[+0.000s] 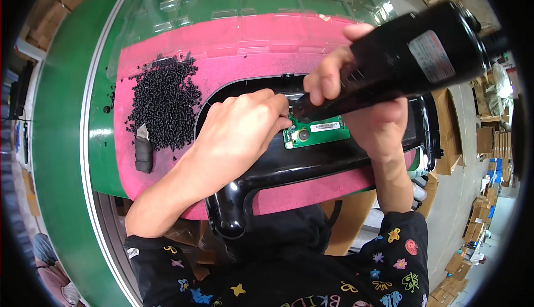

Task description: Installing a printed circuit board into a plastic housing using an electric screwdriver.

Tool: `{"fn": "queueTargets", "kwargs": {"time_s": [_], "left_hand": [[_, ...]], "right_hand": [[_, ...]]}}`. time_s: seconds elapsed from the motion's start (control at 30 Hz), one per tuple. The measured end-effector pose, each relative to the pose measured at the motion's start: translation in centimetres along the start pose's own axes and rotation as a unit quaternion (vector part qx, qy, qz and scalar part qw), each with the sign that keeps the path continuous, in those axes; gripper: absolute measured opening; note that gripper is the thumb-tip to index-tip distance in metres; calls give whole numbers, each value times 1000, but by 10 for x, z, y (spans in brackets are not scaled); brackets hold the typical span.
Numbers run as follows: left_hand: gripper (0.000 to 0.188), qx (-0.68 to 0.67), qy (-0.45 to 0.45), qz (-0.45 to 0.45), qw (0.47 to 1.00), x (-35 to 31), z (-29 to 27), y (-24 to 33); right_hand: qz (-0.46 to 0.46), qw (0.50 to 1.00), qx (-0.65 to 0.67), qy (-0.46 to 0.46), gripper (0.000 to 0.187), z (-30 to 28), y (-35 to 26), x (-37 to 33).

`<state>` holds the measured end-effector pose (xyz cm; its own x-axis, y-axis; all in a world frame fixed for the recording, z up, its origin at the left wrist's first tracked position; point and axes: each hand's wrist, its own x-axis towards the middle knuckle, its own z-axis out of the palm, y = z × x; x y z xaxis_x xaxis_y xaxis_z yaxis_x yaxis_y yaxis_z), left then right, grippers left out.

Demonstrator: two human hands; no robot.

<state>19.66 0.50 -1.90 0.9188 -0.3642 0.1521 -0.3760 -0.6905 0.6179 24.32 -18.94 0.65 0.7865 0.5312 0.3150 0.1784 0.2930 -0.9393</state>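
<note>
Head cam: R hand (385,126) wrapped round black elec. screwdriver (384,57), nose over green PCB (328,136) in black plastic housing (334,159) on pink mat (222,70). L hand (240,120) narrow at PCB's edge, can't tell if holding anything; it & screwdriver block part of PCB. Black screw pile (167,101), dark-wrapped cylinder (143,158) to L; clear plastic tray (267,1), far side.

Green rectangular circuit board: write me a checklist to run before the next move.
1. Right hand has its grip around the black cylindrical handheld tool: ok.
2. Green rectangular circuit board lies within the glossy black plastic housing: ok.
3. Tool's tip seated on its spot: cannot tell, hidden.
4. Left hand fingertips clear of the tip: not ok, they are close beside it.
5. Heap of small black pieces left of the housing: ok.
</note>
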Motion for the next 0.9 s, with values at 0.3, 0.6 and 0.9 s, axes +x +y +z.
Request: {"fn": "queueTargets", "kwargs": {"time_s": [0.3,0.6,0.9], "left_hand": [[16,-86,39,87,992,6,7,1],[20,-136,80,64,985,10,2,10],[4,-51,152,48,986,9,2,-2]], "right_hand": [[-164,963,211,-41,82,-22,-5,-10],[-185,967,166,-58,86,-29,-2,-13],[-149,976,132,-88,105,-19,9,-13]]}}
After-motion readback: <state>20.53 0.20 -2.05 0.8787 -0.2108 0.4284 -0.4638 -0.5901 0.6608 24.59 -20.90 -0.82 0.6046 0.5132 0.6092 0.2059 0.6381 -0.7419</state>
